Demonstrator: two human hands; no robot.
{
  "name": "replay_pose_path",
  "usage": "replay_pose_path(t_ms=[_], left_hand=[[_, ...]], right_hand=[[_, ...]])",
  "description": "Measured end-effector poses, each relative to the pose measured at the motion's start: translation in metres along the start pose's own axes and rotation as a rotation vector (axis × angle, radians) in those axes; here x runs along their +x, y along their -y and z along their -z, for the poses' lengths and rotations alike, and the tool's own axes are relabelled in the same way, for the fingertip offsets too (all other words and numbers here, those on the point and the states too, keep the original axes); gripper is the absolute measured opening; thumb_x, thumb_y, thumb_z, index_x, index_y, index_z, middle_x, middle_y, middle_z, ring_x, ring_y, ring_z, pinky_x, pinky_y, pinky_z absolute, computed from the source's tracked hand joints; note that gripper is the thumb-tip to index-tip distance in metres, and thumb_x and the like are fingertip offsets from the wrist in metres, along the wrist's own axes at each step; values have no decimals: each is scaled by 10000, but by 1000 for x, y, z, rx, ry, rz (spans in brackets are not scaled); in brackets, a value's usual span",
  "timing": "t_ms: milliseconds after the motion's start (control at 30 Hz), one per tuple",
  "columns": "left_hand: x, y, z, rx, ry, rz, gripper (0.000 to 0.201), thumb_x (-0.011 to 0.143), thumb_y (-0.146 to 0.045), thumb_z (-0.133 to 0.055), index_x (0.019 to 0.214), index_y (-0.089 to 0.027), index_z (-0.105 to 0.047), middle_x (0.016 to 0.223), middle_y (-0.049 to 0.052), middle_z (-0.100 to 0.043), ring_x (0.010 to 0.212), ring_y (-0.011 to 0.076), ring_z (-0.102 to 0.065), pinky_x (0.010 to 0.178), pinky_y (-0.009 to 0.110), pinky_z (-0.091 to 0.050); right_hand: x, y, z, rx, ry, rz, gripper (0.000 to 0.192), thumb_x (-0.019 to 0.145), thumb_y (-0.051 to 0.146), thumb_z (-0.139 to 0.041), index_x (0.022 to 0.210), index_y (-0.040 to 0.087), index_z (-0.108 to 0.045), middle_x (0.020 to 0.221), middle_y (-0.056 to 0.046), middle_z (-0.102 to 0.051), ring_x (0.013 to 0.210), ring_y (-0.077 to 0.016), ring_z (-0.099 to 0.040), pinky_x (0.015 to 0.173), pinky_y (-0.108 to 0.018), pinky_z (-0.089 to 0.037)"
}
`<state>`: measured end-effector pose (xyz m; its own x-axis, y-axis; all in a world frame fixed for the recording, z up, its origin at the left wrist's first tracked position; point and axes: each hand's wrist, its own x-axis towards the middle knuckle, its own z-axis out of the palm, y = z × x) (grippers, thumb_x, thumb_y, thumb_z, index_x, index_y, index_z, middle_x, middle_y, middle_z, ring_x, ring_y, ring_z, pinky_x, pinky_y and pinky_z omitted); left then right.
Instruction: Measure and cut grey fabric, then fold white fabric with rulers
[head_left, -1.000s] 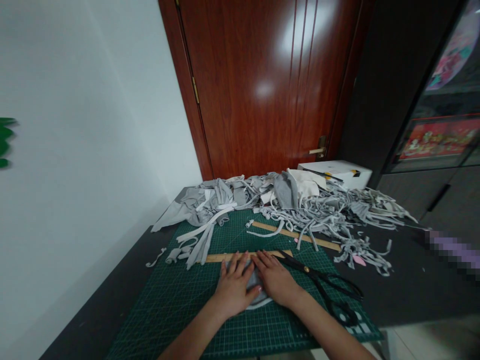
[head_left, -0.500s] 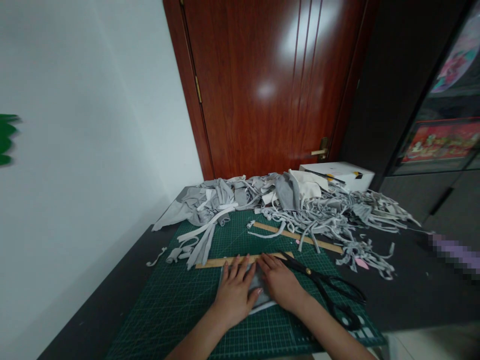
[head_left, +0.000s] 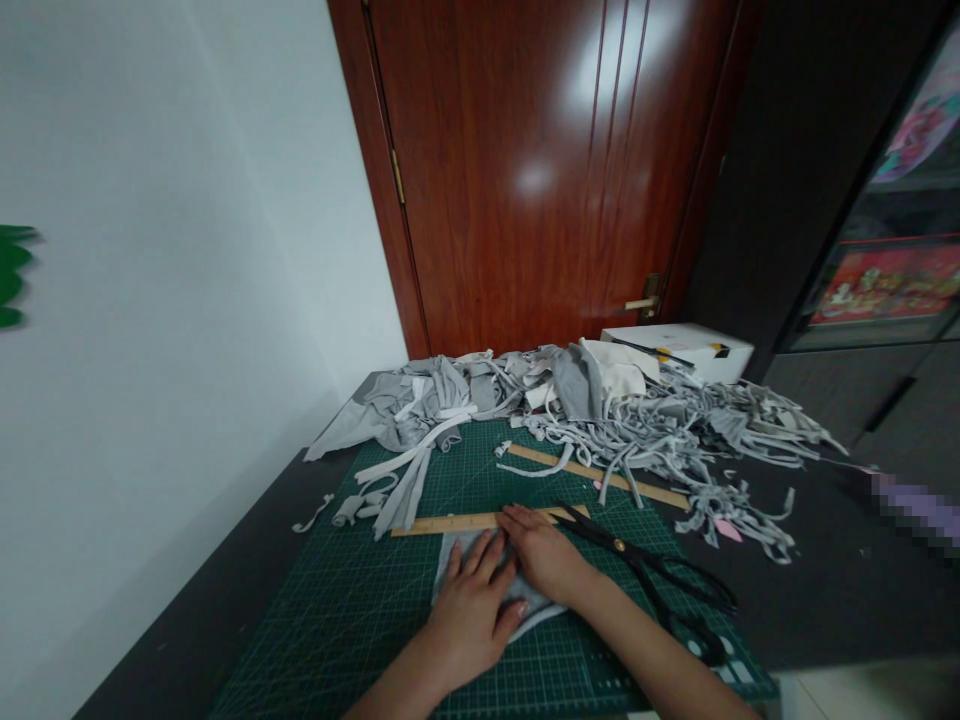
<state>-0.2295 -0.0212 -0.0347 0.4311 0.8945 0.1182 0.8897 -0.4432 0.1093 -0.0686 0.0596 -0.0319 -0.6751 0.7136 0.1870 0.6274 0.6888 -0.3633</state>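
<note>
Left hand (head_left: 472, 605), fingers spread wide, and right hand (head_left: 544, 552), fingers held together, lie palm-down on gray fabric (head_left: 535, 600) at lower center of the frame, beside black scissors (head_left: 619, 546) on a green cutting mat (head_left: 352, 605).

dim, cool light | white glare on door (head_left: 517, 200) | right-edge blur | purple object (head_left: 921, 510) pixelated

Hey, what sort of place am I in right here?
Probably a room in a home, with a fabric-cutting spot set up. The green gridded cutting mat and the heap of thin grey cloth strips suggest cutting work; the glossy reddish-brown door looks residential.
</note>
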Motion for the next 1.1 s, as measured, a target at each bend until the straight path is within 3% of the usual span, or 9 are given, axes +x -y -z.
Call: replay_pose_path(t_ms=[100, 233, 433, 600, 767, 933, 1100], left_hand=[[-1, 0, 1, -3, 14, 1, 418, 934, -457, -437, 1339, -362, -468, 1511, 47, -308, 1395, 320, -214, 1080, 618, -208], [-2, -2, 0, 12, 0, -11, 410, 944, -459, -414, 1332, -344, -476, 1491, 62, -346, 1393, 319, -219, 1072, 618, -229], [-6, -2, 0, 40, -8, -1, 445, 902, -392, -511, 1343, -358, -459, 1515, 48, -297, 1387, 342, -214, 1053, 642, -236], [-9, 1, -1, 45, -2, -19, 497, 883, -450, -528, 1365, -379, -431, 1527, 33, -273, 1387, 348, -211, 1047, 630, -256], [-23, -5, -24, 169, -145, 27, 491, 943, -451, -401, 1419, -336, -367, 1488, 38, -359, 1360, 329, -273, 1056, 582, -265], [-51, -12, -47, 356, -354, 32, 602, 894, -522, -447, 1447, -318, -324, 1476, 58, -378, 1300, 367, -350, 1021, 540, -293], [-81, -22, -62, 483, -402, 71, 636, 861, -628, -435, 1438, -392, -312, 1399, 61, -482, 1234, 391, -430, 953, 540, -343]], right_hand=[[0, 1, 1, 14, -7, -21, 472, 917, 181, -327, 1362, 120, -474, 1411, -134, -478, 1314, -243, -408, 1102, -417, -286], [-4, 3, -3, 6, -39, -31, 449, 938, 215, -328, 1357, 171, -483, 1400, -94, -500, 1307, -227, -413, 1118, -450, -245], [-7, -1, -17, -5, -63, -50, 469, 946, 240, -318, 1393, 167, -440, 1449, -104, -434, 1360, -231, -334, 1134, -414, -234], [-6, 1, -13, 11, -38, -55, 478, 953, 247, -301, 1409, 156, -415, 1467, -107, -405, 1382, -239, -290, 1139, -423, -224], [-8, 7, -6, 19, 10, -85, 558, 957, 444, -322, 1435, 158, -367, 1500, -128, -334, 1400, -282, -230, 1138, -479, -193], [-9, 10, -7, -5, 17, -72, 603, 949, 518, -300, 1454, 190, -327, 1524, -120, -282, 1413, -300, -176, 1139, -493, -168], [-9, 10, -8, -29, 17, -79, 618, 942, 519, -322, 1456, 174, -324, 1523, -136, -276, 1412, -305, -178, 1143, -479, -161]])
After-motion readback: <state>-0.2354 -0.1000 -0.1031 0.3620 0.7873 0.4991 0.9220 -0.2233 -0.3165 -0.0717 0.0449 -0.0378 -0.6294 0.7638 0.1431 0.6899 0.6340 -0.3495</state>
